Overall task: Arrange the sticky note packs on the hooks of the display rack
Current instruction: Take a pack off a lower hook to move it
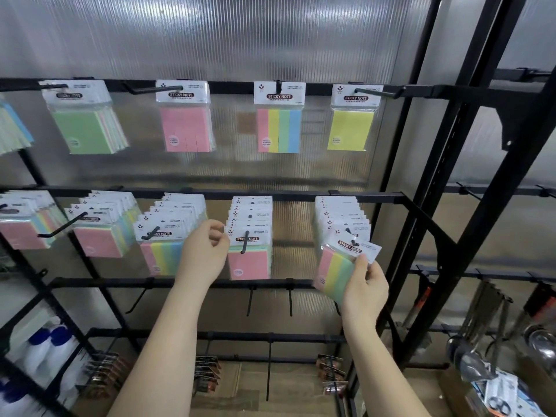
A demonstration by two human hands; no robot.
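The right hand (365, 288), in the lower right of the frame, pinches a striped sticky note pack (340, 267) by its right edge, thumb and fingers clamped on the clear wrapper just under the white header card. The pack is tilted, its long axis running from the header at upper right down to the coloured pads at lower left, the printed face toward the camera. Its header sits at the tip of the rightmost middle-row hook (350, 236), in front of the stack of packs (341, 215) already hanging there; whether the hook passes through its hole cannot be told.

The left hand (206, 252), centre frame, has its fingers curled against the left edge of the front pack (248, 251) on the neighbouring hook, pinching the header corner.

Along the top rail (228, 85) of the black display rack hang single-colour and striped packs: green (82, 130), pink (185, 127), striped (279, 129), yellow (350, 129).
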